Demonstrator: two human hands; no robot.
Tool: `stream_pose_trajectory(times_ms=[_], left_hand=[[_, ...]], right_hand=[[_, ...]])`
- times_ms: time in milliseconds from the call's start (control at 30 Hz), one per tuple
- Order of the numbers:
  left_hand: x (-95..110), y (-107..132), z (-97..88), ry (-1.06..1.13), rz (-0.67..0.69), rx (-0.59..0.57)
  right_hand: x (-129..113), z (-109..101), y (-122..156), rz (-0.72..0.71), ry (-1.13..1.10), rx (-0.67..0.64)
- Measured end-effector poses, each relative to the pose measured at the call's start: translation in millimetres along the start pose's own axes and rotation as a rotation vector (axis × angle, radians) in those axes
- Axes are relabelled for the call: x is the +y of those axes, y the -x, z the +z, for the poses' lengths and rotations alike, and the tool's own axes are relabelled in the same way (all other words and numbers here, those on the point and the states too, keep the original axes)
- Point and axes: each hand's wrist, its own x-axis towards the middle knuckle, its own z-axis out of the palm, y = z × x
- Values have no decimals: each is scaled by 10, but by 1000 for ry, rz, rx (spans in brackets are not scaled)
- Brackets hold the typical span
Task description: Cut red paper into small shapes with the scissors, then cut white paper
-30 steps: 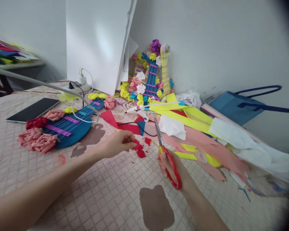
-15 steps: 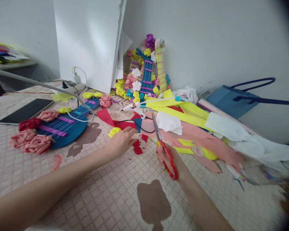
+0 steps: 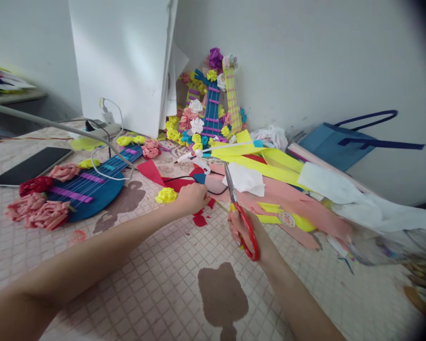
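Note:
My right hand (image 3: pixel 246 232) is closed round the red-handled scissors (image 3: pixel 249 232), blades pointing away from me and nearly together. A bit of yellow paper (image 3: pixel 232 207) shows at its fingers. My left hand (image 3: pixel 193 199) is curled, its fingertips mostly hidden; a thin tan stick (image 3: pixel 218 204) runs from it toward my right hand. Beside my left hand sits a yellow paper flower (image 3: pixel 166 195). Red paper scraps (image 3: pixel 199 220) lie just below that hand. Beyond it are a red paper strip (image 3: pixel 151 172) and a white glue gun (image 3: pixel 195 160).
At left lie a blue paper guitar (image 3: pixel 102 189) with paper flowers and a dark tablet (image 3: pixel 30 165). Decorated guitars (image 3: pixel 213 106) lean on the wall. Pink paper (image 3: pixel 298 203), yellow strips (image 3: pixel 284 163) and a blue bag (image 3: pixel 337 144) are at right. A white cable (image 3: pixel 74 128) crosses the left side.
My left hand has moved slightly away from me and curled its fingers, and a thin stick now shows beside it. My right hand keeps the scissors. The view has shifted a little.

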Motion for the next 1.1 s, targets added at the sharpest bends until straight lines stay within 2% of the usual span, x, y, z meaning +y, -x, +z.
stream_pose_trajectory(times_ms=[200,300,400,500,600,800,1033,1100], left_hand=[[-43,70,-152,207,53,21],[-4,240,-249,507,100,74],[71,446,-282,627,130,68],[144,585,-255,613,144,82],[173,626,-208,589,147,56],[64,640,-150,741,157,50],[36,704,-186,510,497,27],[46,697,-191,482,535,25]], right_hand=[[-61,3,8,-38,-49,98],[-98,36,10,-57,-40,174],[-75,90,7,-91,-88,196],[-29,145,12,-132,-114,189],[-19,179,32,-138,-97,197],[-88,188,72,-109,-52,223],[-142,197,114,-91,-56,177],[-143,202,120,-107,-49,155]])
